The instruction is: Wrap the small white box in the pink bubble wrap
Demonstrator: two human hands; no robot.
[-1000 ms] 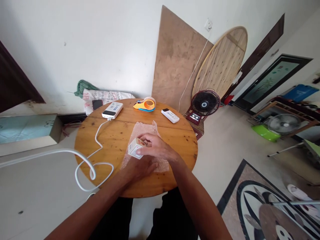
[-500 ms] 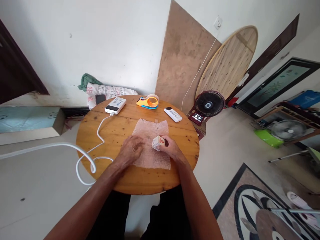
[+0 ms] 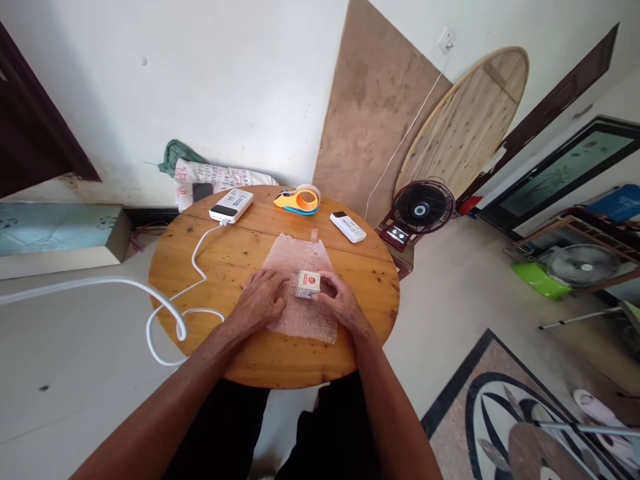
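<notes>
Two hands met on a pinkish bubble-wrap sheet: left hand flat, pinning it; right hand clasping a small white-red cardboard box between them, seemingly positioning it. Folding would need a freed edge.

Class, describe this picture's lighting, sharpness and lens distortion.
Head view: soft, even daylight, faint shadows beneath the left hand and right hand; the small box and round table are sharp, the box's print too small to read; the wide lens splays the brown board and dark door frame outward near the edges.
</notes>
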